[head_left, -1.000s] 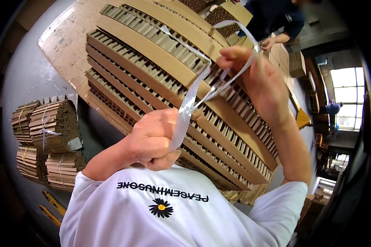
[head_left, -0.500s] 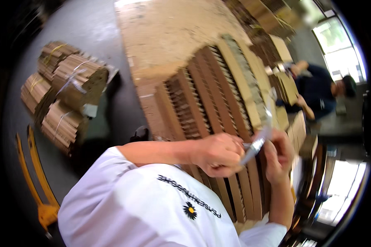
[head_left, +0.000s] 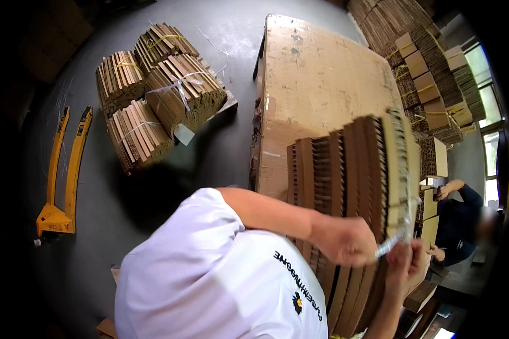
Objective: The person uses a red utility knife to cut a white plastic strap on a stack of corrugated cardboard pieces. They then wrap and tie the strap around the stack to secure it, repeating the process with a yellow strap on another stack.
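- So the left hand [head_left: 348,242] is clenched into a fist, kinda blurry, with the whitish plastic strap [head_left: 391,244] gripped at its right side.
- The right hand [head_left: 401,261] is held just to the right of it, fingers curled; the strap seems grasped there too, but the exact finger positions can't be made out.
- Strap-wise, a short shiny length is stretched between both hands, above the near right part of the cardboard stack [head_left: 359,164], and a strand is run from there toward the far end.
- That stack is set on the near part of a big worn table [head_left: 328,73].
- Over on the left, tied bundles [head_left: 184,87] are piled up, with a yellow pallet jack [head_left: 78,150] parked farther left.
- On the right, a co-worker [head_left: 459,226] in dark clothes can be seen.
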Available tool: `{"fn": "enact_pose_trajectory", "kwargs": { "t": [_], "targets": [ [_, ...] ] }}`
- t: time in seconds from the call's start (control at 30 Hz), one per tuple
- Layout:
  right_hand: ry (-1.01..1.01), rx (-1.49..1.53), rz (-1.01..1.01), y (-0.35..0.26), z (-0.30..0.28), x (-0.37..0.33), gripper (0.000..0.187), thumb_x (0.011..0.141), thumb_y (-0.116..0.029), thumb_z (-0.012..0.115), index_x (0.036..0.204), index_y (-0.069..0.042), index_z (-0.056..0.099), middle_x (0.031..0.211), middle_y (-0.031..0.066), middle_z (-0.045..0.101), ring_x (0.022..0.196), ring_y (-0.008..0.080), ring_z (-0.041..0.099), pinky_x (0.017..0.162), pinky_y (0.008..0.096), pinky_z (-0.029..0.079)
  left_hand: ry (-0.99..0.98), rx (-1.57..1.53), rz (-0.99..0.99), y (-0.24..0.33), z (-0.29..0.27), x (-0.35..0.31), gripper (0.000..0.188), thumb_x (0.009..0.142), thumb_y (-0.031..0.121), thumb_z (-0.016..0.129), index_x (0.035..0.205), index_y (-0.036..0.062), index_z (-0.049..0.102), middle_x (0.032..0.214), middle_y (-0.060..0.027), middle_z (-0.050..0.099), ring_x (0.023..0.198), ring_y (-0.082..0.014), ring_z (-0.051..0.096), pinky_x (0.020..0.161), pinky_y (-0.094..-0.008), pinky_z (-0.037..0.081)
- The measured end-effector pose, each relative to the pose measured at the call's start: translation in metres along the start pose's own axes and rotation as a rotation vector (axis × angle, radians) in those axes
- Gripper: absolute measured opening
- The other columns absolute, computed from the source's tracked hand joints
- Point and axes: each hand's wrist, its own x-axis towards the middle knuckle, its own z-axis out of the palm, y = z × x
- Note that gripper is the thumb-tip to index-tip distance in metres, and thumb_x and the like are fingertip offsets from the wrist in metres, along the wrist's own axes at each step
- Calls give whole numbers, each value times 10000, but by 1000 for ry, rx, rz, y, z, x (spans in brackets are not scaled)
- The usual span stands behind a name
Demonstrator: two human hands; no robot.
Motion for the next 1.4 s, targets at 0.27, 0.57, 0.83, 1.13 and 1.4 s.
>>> {"fn": "enact_pose_trajectory", "kwargs": {
  "t": [0.27,0.57,0.83,1.13,1.4],
  "targets": [
    [-251,-500,-123,-33,38,30,79,940,-53,586,958,4,637,746,69,595,651,140,563,589,277,454,66,-51,-448,34,-32,20,239,984,138,504,821,-18,583,867,-120,591,780,-219,572,719,-339,471],
    [-215,-376,-263,-31,28,7,63,881,7,599,942,18,612,815,131,626,708,255,608,649,353,483,-108,305,-68,6,-2,80,239,939,133,627,1028,-87,598,1368,-221,446,1222,-386,531,981,-437,478],
    [-103,-95,102,-18,20,7,161,972,-93,588,908,29,670,671,27,615,617,77,541,569,254,464,-617,1162,-257,54,-43,61,220,822,210,708,938,71,584,605,-31,518,541,-228,578,480,-360,454],
    [-247,-30,168,-35,15,13,50,886,-9,673,923,-7,706,913,36,677,874,116,627,834,270,509,-631,581,-635,95,-84,24,208,902,178,616,1049,32,619,856,-145,647,778,-300,652,685,-394,534],
    [-268,-191,37,-34,9,8,102,841,34,692,939,5,700,901,54,657,846,168,627,767,292,505,-37,386,-468,11,-4,33,408,743,-126,657,1113,4,546,986,-131,627,848,-237,674,726,-307,570]
  ]
}}
